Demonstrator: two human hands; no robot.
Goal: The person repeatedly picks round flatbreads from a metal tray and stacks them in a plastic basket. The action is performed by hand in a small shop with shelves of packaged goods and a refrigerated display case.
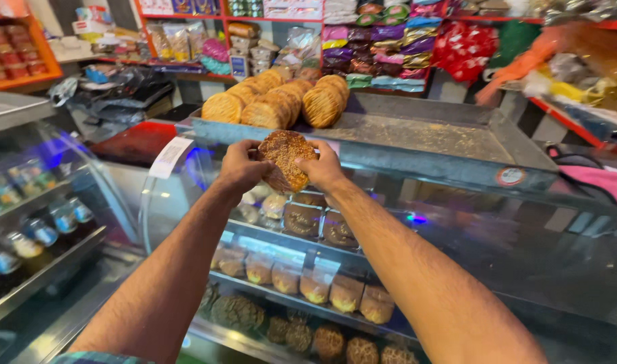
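Observation:
Both my hands hold one round seeded flatbread over the glass display counter. My left hand grips its left edge and my right hand grips its right edge. Just beyond it a metal tray rests on the counter top, with a row of round golden biscuit-like breads standing on edge at its left end. The tray's right part carries only crumbs.
Inside the counter, shelves hold wrapped buns and dark round cakes. A second glass case with small jars stands at the left. Shelves of packaged snacks line the back wall. A white paper tag hangs at the counter's left edge.

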